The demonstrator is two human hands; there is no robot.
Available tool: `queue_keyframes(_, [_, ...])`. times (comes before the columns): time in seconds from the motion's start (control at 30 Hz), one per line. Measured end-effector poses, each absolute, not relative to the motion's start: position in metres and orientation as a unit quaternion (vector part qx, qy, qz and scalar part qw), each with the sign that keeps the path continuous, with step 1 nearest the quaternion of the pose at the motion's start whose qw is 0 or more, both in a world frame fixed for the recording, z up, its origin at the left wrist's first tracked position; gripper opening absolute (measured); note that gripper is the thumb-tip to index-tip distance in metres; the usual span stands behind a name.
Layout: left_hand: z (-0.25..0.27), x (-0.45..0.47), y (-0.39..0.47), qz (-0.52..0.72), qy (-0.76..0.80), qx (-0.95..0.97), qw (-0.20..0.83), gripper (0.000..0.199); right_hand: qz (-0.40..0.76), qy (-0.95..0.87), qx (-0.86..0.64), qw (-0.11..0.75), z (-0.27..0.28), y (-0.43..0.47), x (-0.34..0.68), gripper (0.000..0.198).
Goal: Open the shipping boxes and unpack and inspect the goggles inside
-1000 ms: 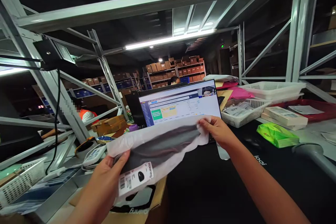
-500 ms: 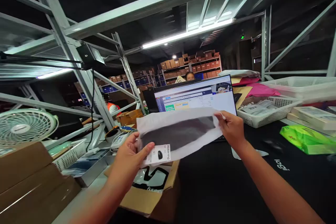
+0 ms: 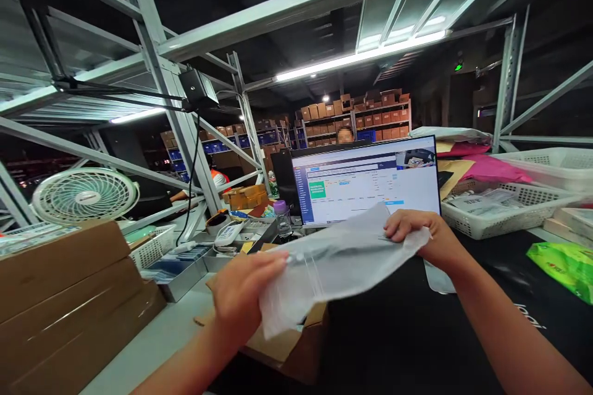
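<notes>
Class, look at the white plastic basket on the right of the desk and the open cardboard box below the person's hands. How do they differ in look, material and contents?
The white plastic basket has a perforated lattice wall; the open cardboard box has solid brown walls and loose flaps. The basket holds flat paper packets in plain view; what the box holds is hidden behind the plastic bag held above it. The basket sits beyond the black mat, the box at its near left edge. Both are open-topped containers.

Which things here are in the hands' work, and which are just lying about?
In hand: white plastic bag, held at its two ends by the left hand and the right hand.

Lying about: laptop screen, open cardboard box, desk fan, white baskets, green packet, small bottle.
</notes>
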State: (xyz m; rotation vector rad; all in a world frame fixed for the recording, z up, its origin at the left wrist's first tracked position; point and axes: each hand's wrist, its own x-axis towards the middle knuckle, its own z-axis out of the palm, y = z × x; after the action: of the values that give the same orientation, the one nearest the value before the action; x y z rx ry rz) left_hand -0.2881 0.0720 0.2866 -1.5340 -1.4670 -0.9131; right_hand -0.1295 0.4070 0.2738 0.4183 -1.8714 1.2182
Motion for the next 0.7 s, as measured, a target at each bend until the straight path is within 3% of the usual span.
queue_keyframes(0.07, [0.277, -0.278, 0.058, -0.162, -0.482, -0.671, 0.54, 0.03, 0.454, -0.756, 0.204, 0.424, 0.277, 0.41, -0.128, 0.026])
queue_keyframes(0.17, [0.259, -0.263, 0.051, -0.04, -0.417, -0.693, 0.587, 0.037, 0.381, -0.809, 0.218, 0.392, 0.275, 0.419, -0.13, 0.031])
queue_keyframes(0.23, [0.249, -0.258, 0.052, -0.018, -0.436, -0.692, 0.575, 0.04, 0.334, -0.854, 0.202, 0.344, 0.269, 0.426, -0.136, 0.03])
queue_keyframes(0.37, [0.237, -0.256, 0.051, -0.023, -0.529, -0.713, 0.459, 0.042, 0.253, -0.944, 0.115, 0.179, 0.251, 0.435, -0.146, 0.017])
queue_keyframes(0.47, [0.226, -0.262, 0.043, -0.096, -0.583, -0.7, 0.402, 0.035, 0.181, -0.979, 0.013, 0.093, 0.244, 0.435, -0.141, 0.041])
queue_keyframes(0.63, [0.219, -0.27, 0.041, -0.129, -0.671, -0.633, 0.363, 0.037, 0.095, -0.986, -0.068, 0.12, 0.255, 0.405, -0.112, 0.098])
queue_keyframes(0.7, [0.23, -0.272, 0.047, -0.147, -0.663, -0.637, 0.364, 0.038, 0.09, -0.984, -0.046, 0.148, 0.262, 0.381, -0.103, 0.107])
